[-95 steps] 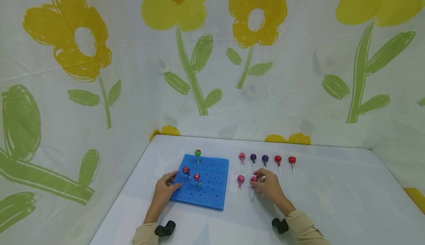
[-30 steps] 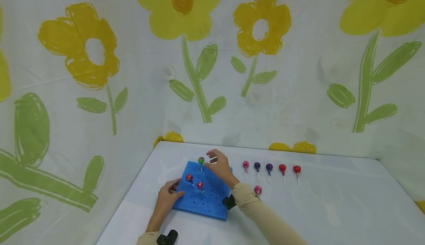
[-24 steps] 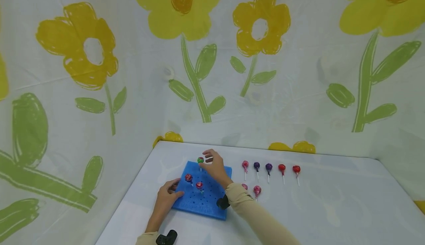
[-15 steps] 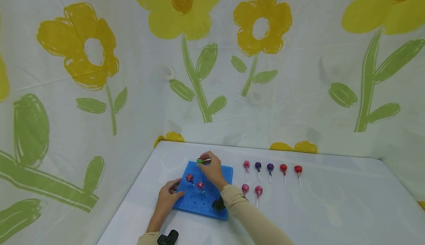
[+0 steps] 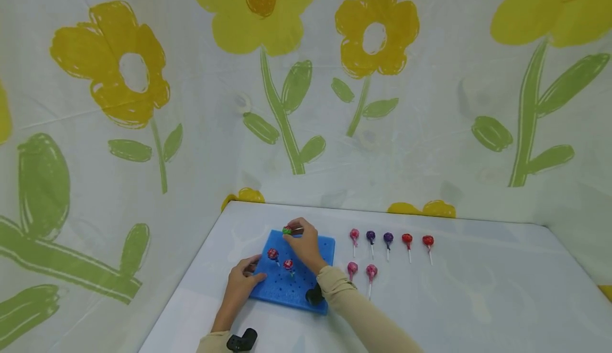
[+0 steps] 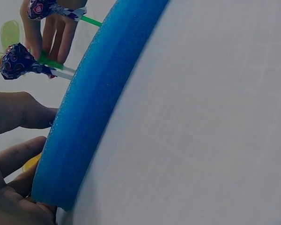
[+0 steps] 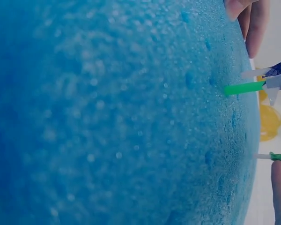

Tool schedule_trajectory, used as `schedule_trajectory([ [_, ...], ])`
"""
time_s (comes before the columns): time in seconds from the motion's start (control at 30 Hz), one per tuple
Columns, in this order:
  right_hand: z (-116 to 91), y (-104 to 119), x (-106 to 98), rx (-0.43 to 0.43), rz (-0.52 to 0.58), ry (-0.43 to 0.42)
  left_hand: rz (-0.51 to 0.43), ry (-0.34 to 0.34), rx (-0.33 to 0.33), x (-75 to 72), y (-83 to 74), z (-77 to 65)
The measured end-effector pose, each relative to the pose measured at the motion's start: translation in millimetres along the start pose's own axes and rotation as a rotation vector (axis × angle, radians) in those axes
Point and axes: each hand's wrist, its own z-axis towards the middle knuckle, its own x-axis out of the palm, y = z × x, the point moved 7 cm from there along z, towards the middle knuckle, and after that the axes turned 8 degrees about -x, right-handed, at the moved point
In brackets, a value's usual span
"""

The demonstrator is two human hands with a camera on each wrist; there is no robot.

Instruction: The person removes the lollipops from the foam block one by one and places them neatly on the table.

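A blue foam board (image 5: 309, 289) dotted with small holes lies on the white table. My left hand (image 5: 240, 284) grips its left edge, thumb over the top and fingers at the side, also seen in the left wrist view. At the board's far left, my right hand (image 5: 304, 242) pinches a green-wrapped lollipop (image 5: 287, 230) near its head. In the right wrist view its white stick (image 7: 263, 156) meets the foam. Two more lollipops stand in the board: a dark red and blue one (image 5: 272, 254) and a red one (image 5: 288, 264) on a green stick (image 7: 243, 88).
Right of the board, several lollipops lie in a back row: pink (image 5: 354, 234), purple (image 5: 371, 236) and red (image 5: 407, 239). Two pink lollipops (image 5: 371, 272) lie in front of them. A flower-printed white curtain (image 5: 421, 145) hangs behind the table.
My right hand has left the pink lollipops on the table, moved left over the board and closed its fingers on the green lollipop. My left hand has kept its grip on the board's edge.
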Motion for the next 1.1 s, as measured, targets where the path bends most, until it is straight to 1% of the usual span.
schedule_trajectory([
  [0.13,1,0,-4,0.000,0.017,-0.032,0.008,0.003,0.002,2.0,-1.0,-0.7],
  [0.27,4,10,-9,-0.032,0.042,-0.041,0.010,0.003,0.003,3.0,-1.9,-1.3],
  [0.33,5,18,-12,-0.053,0.049,-0.046,0.008,0.007,0.000,3.5,-1.8,-1.3],
  [0.47,7,46,-22,-0.109,0.079,-0.058,0.009,0.012,-0.003,3.1,-2.5,-0.9],
  [0.53,8,55,-27,-0.142,0.081,-0.058,0.009,0.010,0.000,1.9,-3.5,-1.1],
  [0.7,11,51,-34,-0.162,0.040,-0.059,0.008,0.013,0.003,1.2,-5.6,-0.7],
  [0.77,11,51,-39,-0.164,0.043,-0.061,0.013,0.016,0.003,1.7,-5.5,-0.1],
  [0.93,11,55,-52,-0.164,0.059,-0.032,0.027,0.011,-0.001,1.7,-3.5,1.1],
  [1.0,10,57,-57,-0.163,0.041,-0.018,0.023,0.008,-0.003,1.0,-2.7,0.6],
  [1.1,7,64,-67,-0.190,0.009,-0.022,0.016,0.004,-0.005,0.7,-3.1,-0.7],
])
